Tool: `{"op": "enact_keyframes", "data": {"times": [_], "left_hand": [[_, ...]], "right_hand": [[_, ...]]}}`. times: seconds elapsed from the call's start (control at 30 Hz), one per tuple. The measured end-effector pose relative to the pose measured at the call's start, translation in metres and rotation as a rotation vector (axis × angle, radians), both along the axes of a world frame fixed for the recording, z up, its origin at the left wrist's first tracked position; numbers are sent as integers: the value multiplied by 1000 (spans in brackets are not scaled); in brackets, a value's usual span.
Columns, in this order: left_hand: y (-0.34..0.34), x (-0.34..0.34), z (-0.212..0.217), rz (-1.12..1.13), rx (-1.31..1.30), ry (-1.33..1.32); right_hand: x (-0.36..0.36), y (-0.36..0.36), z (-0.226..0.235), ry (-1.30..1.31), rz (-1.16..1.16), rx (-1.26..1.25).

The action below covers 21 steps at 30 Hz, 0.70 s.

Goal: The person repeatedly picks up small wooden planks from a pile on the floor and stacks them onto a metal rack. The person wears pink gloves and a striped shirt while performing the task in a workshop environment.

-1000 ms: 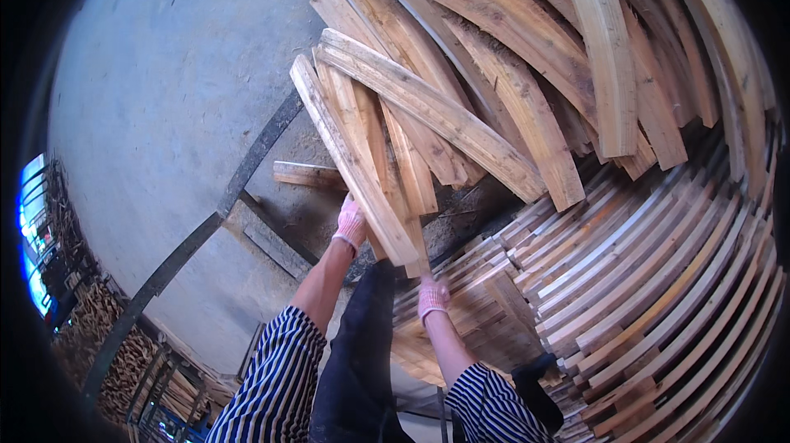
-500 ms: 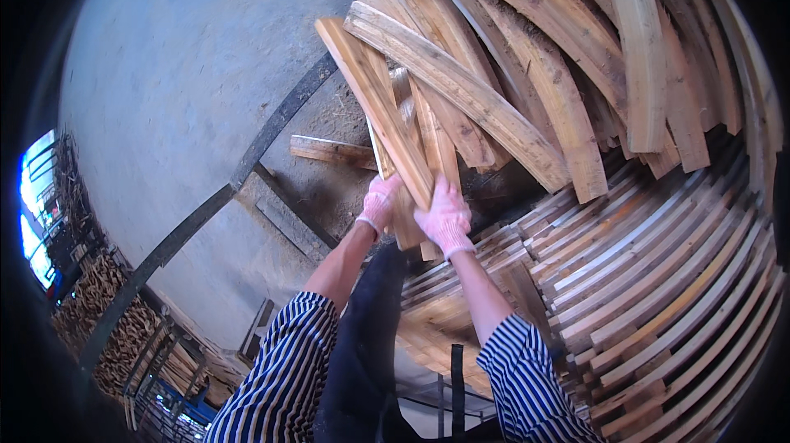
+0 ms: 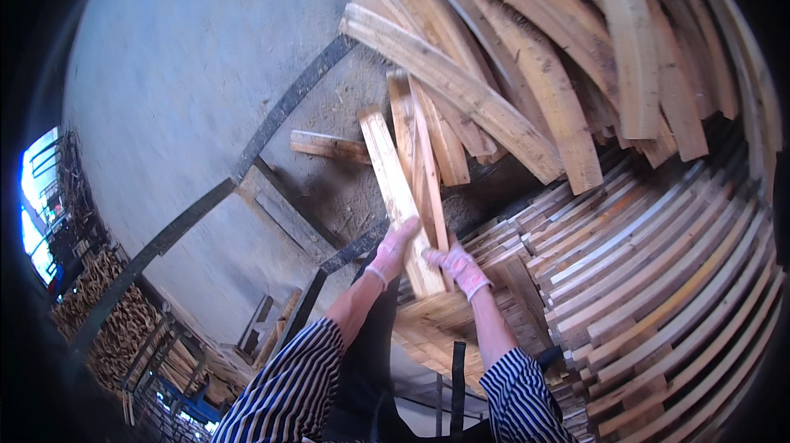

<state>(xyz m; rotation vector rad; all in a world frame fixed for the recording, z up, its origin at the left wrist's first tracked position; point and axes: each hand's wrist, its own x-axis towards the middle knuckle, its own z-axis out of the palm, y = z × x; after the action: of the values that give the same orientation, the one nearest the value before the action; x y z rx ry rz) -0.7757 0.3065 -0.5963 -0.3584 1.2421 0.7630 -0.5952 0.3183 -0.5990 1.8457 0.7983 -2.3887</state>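
Observation:
My left hand [image 3: 395,252], in a pale pinkish work glove, is closed around the left side of a light wooden board [image 3: 385,159]. Right beside it, my right hand [image 3: 459,267], gloved the same way, grips a narrower wooden strip [image 3: 431,165] that stands close against the board. Both pieces tilt away from me, their lower ends between my hands. Behind them, another short board [image 3: 403,114] leans in part hidden. The fingers on the far side of the wood are out of sight.
Long curved planks [image 3: 535,73] lie heaped at the upper right. Below them is a layered stack of slats [image 3: 650,278]. A dark metal bar [image 3: 193,217] crosses the grey floor on the left, and one offcut [image 3: 329,147] lies beyond it. Piled sticks [image 3: 103,320] stand far left.
Both hands have come down toward me with the wood. The long board that reached far up is now lower and shorter in view, and the pieces have spread slightly apart.

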Motion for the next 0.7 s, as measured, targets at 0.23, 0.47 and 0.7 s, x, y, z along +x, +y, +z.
{"op": "enact_keyframes", "data": {"times": [0.23,0.47,0.7], "left_hand": [[-36,16,163,-798,-233,467],[-25,11,265,-190,-203,-130],[-1,-24,401,-163,206,-335]], "right_hand": [[0,-21,181,113,-81,-229],[-13,-11,254,-164,187,-117],[38,5,434,249,114,147]]}}
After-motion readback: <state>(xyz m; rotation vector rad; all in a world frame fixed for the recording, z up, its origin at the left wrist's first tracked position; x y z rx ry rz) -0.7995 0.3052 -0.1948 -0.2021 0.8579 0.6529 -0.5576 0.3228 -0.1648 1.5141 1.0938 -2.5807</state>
